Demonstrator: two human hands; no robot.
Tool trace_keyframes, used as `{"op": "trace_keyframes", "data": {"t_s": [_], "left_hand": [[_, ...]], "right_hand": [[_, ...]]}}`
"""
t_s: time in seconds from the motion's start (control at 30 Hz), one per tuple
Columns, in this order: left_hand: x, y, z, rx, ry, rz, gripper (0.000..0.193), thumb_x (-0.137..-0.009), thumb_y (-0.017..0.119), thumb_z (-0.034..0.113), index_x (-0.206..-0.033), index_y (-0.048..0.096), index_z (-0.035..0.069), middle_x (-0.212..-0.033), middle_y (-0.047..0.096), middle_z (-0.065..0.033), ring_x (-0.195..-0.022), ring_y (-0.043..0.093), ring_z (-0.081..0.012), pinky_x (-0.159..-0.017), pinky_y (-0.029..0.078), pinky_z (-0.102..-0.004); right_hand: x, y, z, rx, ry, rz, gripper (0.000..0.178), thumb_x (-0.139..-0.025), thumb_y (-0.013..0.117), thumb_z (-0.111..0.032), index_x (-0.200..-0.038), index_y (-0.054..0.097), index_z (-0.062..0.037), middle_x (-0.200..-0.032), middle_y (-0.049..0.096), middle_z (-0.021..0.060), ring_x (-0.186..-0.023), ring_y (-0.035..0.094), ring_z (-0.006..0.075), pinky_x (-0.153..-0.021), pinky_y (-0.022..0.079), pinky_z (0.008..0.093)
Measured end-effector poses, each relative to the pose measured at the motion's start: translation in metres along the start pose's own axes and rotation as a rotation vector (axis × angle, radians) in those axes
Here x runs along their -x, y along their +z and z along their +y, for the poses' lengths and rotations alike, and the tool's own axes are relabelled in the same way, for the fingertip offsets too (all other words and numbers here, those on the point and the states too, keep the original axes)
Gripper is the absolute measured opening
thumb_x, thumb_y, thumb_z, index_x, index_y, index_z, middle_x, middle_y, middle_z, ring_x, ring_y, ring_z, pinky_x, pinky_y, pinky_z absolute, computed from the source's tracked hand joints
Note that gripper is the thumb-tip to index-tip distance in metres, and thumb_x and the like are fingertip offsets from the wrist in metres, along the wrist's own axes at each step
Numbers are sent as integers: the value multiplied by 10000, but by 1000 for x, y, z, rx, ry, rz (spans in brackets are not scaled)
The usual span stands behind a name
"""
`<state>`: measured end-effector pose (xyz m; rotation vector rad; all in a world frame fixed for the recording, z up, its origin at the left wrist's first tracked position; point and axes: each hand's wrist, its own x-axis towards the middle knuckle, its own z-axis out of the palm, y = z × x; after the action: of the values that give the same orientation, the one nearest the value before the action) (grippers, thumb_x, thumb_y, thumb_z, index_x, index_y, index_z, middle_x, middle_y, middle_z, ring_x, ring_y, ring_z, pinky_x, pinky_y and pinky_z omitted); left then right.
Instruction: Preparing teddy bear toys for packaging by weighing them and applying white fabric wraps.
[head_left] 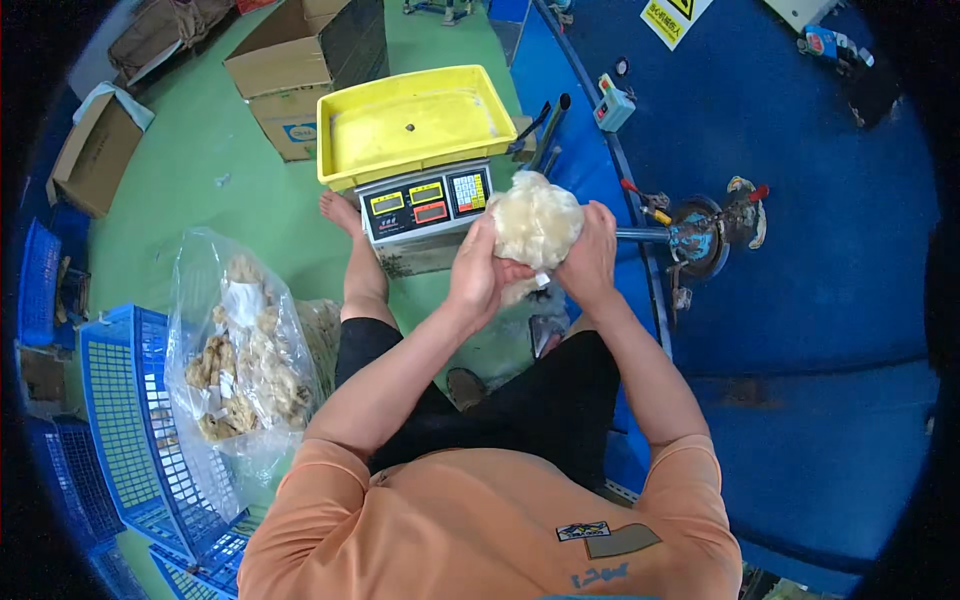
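Note:
A cream, fluffy plush piece point(538, 222) with a small white tag at its lower edge is held up between my two hands. My left hand point(477, 272) grips its left side, fingers curled underneath. Against its right side, my right hand point(592, 256) is closed on it, with most of its fingertips hidden behind the fluff. Just beyond stands a digital scale point(425, 205) with a keypad, bearing a shallow yellow tray point(415, 125) that has a small dark spot on its bottom.
On the left, a clear plastic bag point(262, 350) of cream and tan fluffy pieces leans by a blue plastic basket point(125, 420). Cardboard boxes point(290, 95) stand farther back. A blue machine panel point(800, 300) with a metal valve fitting point(697, 238) rises on the right.

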<state>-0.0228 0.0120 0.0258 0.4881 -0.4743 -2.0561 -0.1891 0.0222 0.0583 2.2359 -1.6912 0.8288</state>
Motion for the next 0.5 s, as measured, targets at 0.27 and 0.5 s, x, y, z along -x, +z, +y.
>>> {"op": "trace_keyframes", "data": {"t_s": [0.27,0.5], "left_hand": [[2,-10,-3,249,71,258,400,-1046,419,358,-1345,487,99,-1132,648,-94,-840,643,-165,-636,521,-280],[-1,-7,6,-21,267,205,412,-1037,437,368,-1313,512,72,-1113,645,-85,-877,628,-168,-664,500,-288]], "right_hand": [[-7,26,-15,165,-76,-79,267,-809,627,-225,-1010,680,-57,-911,668,116,-906,571,271,-1026,359,440],[-13,15,-20,71,-75,-104,314,-770,670,-240,-1025,686,-57,-924,669,127,-905,581,273,-1045,348,451]]}}
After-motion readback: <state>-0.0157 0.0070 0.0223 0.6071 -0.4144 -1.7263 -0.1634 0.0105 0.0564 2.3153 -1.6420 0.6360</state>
